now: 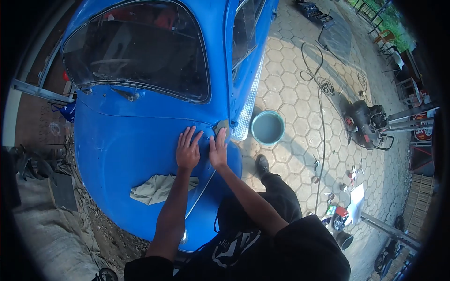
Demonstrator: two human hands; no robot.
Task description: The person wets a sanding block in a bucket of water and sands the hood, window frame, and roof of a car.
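Observation:
My left hand (188,149) lies flat on the blue car body (117,145), its fingers stretched out and slightly apart. Close beside it, my right hand (218,149) has its fingers over a small olive-grey sheet (221,125), pressed to the body near the base of the windshield pillar. Whether the sheet is cloth or sandpaper I cannot tell. A crumpled grey-green cloth (154,189) rests on the blue panel, partly behind my left forearm. The dark windshield (140,51) is just beyond both hands.
A teal bucket of greyish water (268,128) stands on the hexagonal paving, right of the car. Farther right are a looping hose (323,136) and a black compressor (364,124). Small items, including a red object (341,212), lie at lower right. My shoe (262,164) is near the bucket.

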